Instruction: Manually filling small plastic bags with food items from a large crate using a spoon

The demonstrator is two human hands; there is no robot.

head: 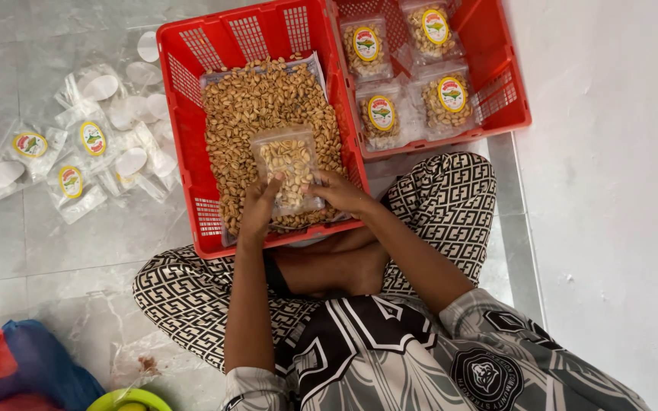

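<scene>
Pinched at its lower corners by left hand [259, 205] and right hand [340, 190] above the red plastic crate [184, 114] of loose nuts [253, 103]: small clear plastic pouch [289, 171], nut-filled, probably light, soft, slippery, best gripped by edges.

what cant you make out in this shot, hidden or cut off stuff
Head view:
- Bottom of the clear bag: covered by left hand and right hand.
- Floor of the nut crate: buried under nuts.
- Second crate: cut by the top edge.
- Green bowl: cut by the bottom edge.
</scene>
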